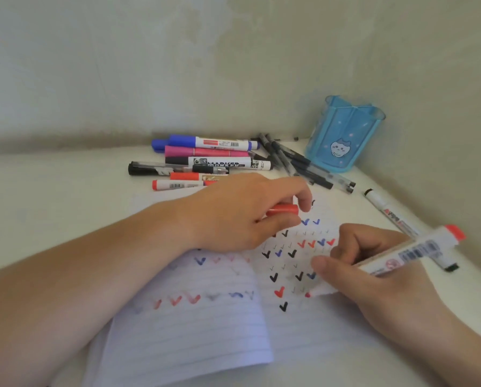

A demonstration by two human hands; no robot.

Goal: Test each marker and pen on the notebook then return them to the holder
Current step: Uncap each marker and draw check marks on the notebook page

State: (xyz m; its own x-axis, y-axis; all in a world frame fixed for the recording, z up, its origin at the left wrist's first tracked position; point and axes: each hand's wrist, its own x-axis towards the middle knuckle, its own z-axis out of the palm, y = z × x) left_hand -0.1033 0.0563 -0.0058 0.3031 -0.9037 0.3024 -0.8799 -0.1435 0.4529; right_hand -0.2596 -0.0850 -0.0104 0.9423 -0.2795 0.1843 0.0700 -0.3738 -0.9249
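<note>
On the white table, from the head camera, I see the open notebook covered in small red, blue and black ticks. My left hand hovers over the page, pinching a red cap. My right hand grips the uncapped red marker, tip on the paper (the tip itself is hidden by my fingers). Loose markers and pens lie heaped beyond the notebook, beside the blue holder in the corner.

A home study corner: white desk against bare plaster walls, with a cartoon-cat pen holder.
</note>
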